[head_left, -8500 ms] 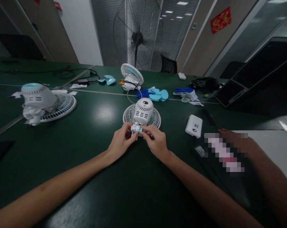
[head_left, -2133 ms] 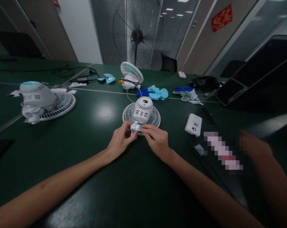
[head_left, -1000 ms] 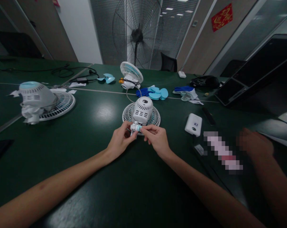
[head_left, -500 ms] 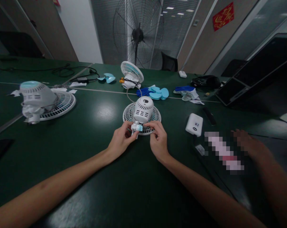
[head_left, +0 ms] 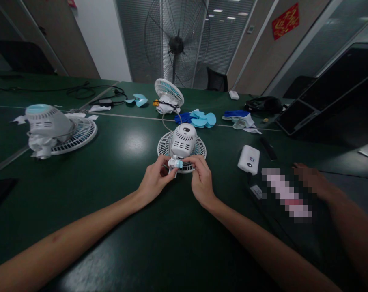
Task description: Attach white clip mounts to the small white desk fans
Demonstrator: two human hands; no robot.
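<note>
A small white fan [head_left: 184,140] lies face down on the table in front of me, its round grille [head_left: 164,145] underneath and its motor housing on top. At its near end is a white clip-like part with a light-blue knob [head_left: 179,164]. My left hand [head_left: 157,175] pinches this part between thumb and fingers. On the other side, my right hand [head_left: 203,180] is curled, with its index fingertip at the fan beside the knob. Whether the right fingers hold a small piece is hidden.
Another fan [head_left: 44,123] lies at left; a third [head_left: 168,95] stands behind. Light-blue blades [head_left: 203,119], blue-and-white gloves [head_left: 240,117] and a white device [head_left: 249,159] with a cable are around. Another person's hand [head_left: 313,180] is at right, beside a pixelated patch.
My right hand has shifted very slightly left at the fan. The other person's hand has moved a little left. My left hand keeps its grip in the same place.
</note>
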